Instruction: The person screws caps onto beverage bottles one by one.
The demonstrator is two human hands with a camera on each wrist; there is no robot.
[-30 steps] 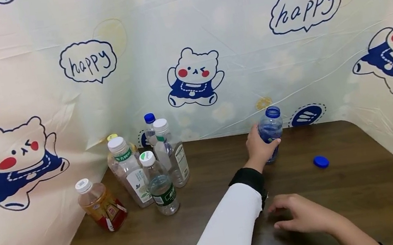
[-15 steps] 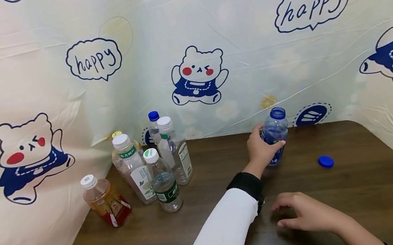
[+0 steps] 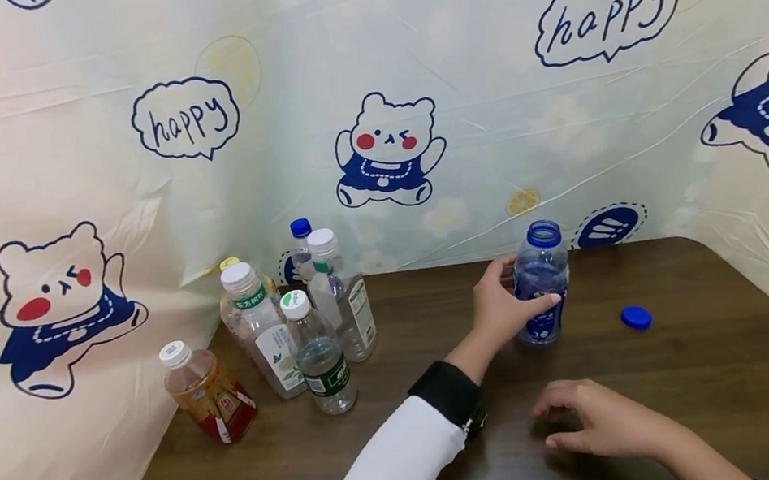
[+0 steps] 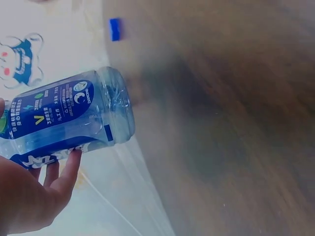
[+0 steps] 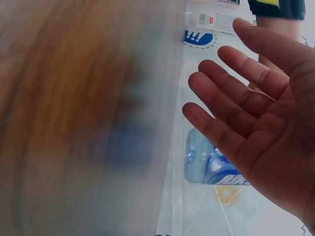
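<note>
My left hand grips a clear blue plastic bottle by its side, thumb across the front. The bottle stands upright with its blue neck uncapped. Its dark blue label with white print shows in the left wrist view, where the left-hand fingers lie along one side. To the right of the bottle, a blue bottle cap lies on the table. Nearer the front, my right hand hovers with loosely bent fingers and holds nothing; its bare palm faces its wrist camera.
On the left stands a group of capped bottles: a red-brown drink bottle, a half-full water bottle with a green label, a white-capped bottle and several more behind. A printed cloth hangs around the back and sides.
My left hand has drawn the blue bottle a little toward the front of the table. The right hand has stayed in nearly the same place; the head view shifted slightly.
</note>
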